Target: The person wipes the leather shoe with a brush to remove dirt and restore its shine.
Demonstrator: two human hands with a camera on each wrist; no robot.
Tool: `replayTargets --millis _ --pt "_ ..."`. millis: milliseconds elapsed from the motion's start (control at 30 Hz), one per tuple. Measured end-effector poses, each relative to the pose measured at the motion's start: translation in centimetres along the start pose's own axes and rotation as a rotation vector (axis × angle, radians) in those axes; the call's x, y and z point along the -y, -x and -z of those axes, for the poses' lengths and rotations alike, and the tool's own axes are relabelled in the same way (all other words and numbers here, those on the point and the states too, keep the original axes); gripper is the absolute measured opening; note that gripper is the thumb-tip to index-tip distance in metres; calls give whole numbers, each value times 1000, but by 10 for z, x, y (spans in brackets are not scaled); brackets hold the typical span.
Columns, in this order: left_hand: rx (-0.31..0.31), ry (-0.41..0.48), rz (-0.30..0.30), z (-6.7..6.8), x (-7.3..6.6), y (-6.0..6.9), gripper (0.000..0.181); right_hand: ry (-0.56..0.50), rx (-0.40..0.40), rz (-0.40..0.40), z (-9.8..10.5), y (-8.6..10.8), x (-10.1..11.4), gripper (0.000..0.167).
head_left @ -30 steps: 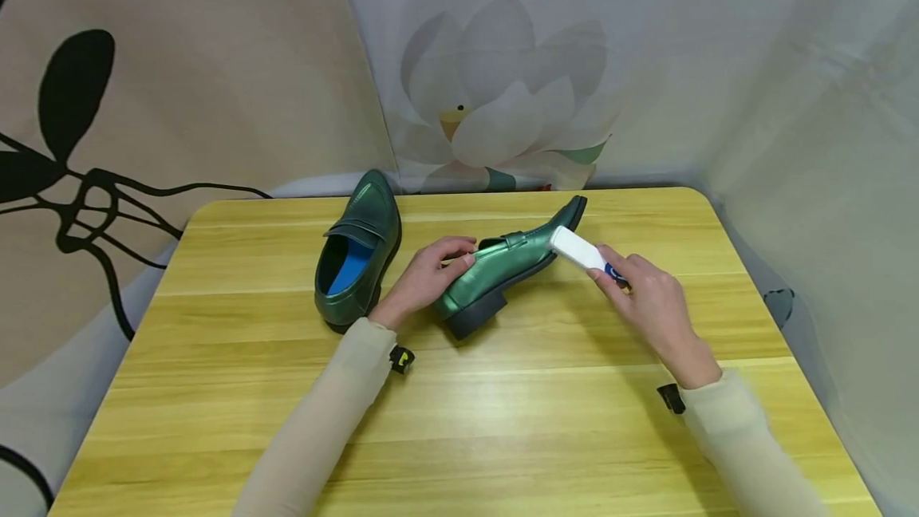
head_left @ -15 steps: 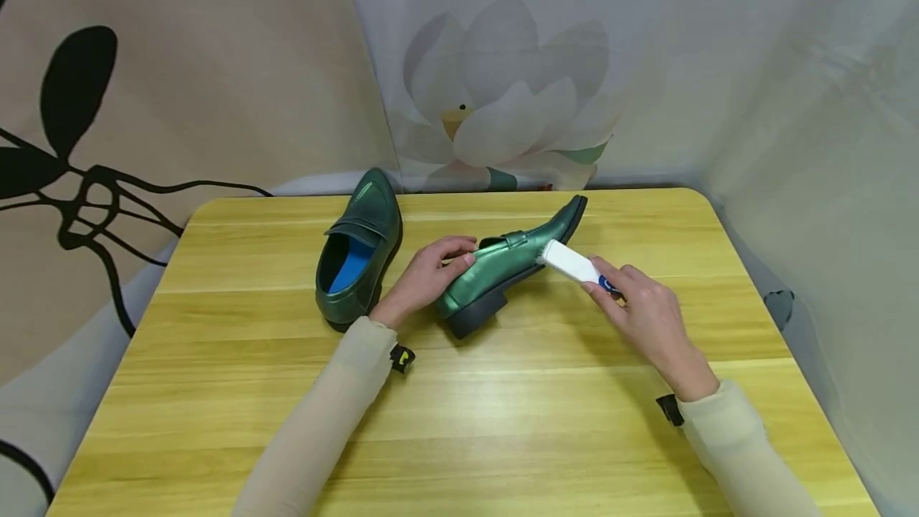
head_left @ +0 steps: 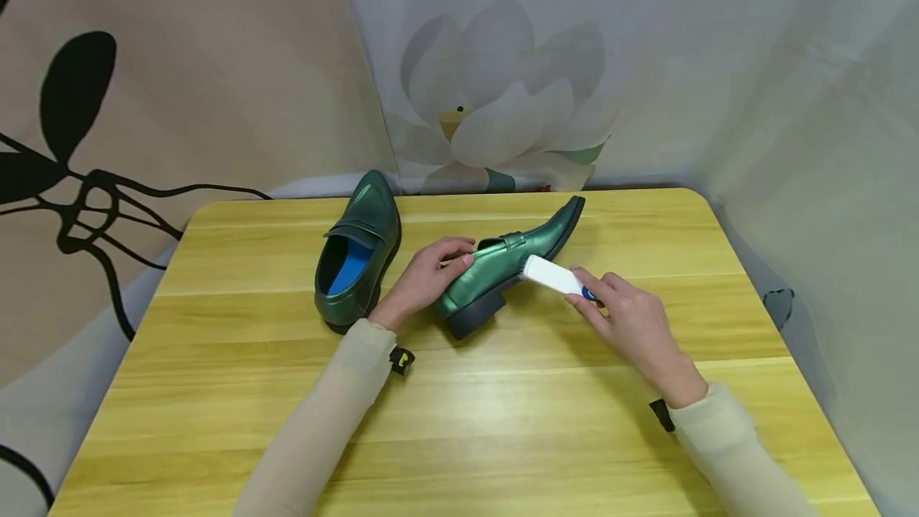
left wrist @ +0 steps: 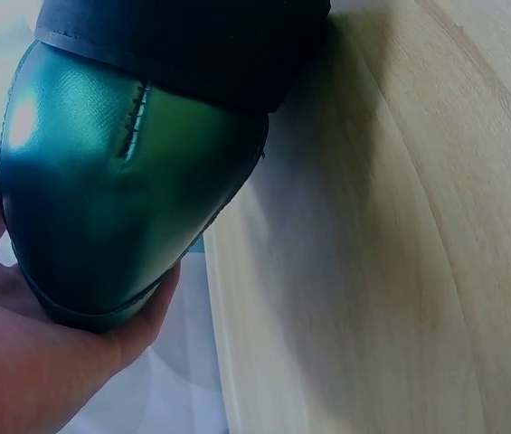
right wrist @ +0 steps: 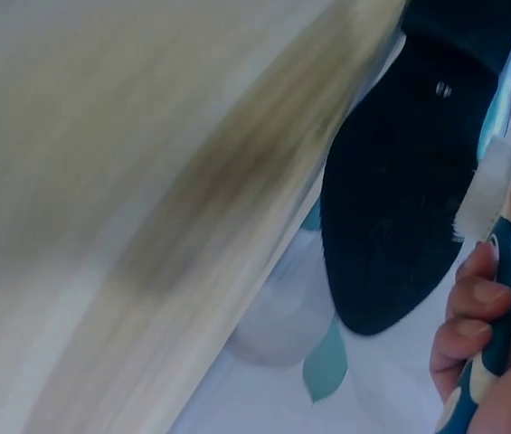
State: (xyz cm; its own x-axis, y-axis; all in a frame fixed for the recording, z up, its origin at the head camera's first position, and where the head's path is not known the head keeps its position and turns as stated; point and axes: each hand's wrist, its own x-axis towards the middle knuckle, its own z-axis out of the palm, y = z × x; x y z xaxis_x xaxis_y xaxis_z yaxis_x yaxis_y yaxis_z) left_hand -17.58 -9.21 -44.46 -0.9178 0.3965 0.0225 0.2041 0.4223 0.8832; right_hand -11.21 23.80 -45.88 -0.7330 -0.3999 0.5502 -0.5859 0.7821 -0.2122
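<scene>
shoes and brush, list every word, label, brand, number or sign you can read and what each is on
No text is readable.
Tilted shoe: small pale mark on its dark sole, near the heel, too small to read.
Brush: pale mark on the blue part, too small to tell if it is lettering.
Black wristband, left wrist: yellow mark, too small to read.

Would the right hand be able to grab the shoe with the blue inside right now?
Probably not easily. The right hand holds a brush, and the left hand, gripping the other shoe, is between it and the blue-lined shoe.
</scene>
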Motion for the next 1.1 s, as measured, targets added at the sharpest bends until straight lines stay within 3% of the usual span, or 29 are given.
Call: replayTargets --millis 300,467,700,867,1100 --pt "3 -2 7 -2 0 0 31 -95 115 140 -16 -6 28 56" --pt "5 0 3 -1 0 1 32 -121 123 185 -17 -6 27 49" --pt "13 -7 6 1 -4 1 31 -66 108 44 1 1 -4 42" --pt "7 -4 -10 1 -5 0 28 -55 78 -67 15 6 -22 49" --pt "11 -58 -98 4 -8 -4 19 -58 21 -138 23 8 -32 44"
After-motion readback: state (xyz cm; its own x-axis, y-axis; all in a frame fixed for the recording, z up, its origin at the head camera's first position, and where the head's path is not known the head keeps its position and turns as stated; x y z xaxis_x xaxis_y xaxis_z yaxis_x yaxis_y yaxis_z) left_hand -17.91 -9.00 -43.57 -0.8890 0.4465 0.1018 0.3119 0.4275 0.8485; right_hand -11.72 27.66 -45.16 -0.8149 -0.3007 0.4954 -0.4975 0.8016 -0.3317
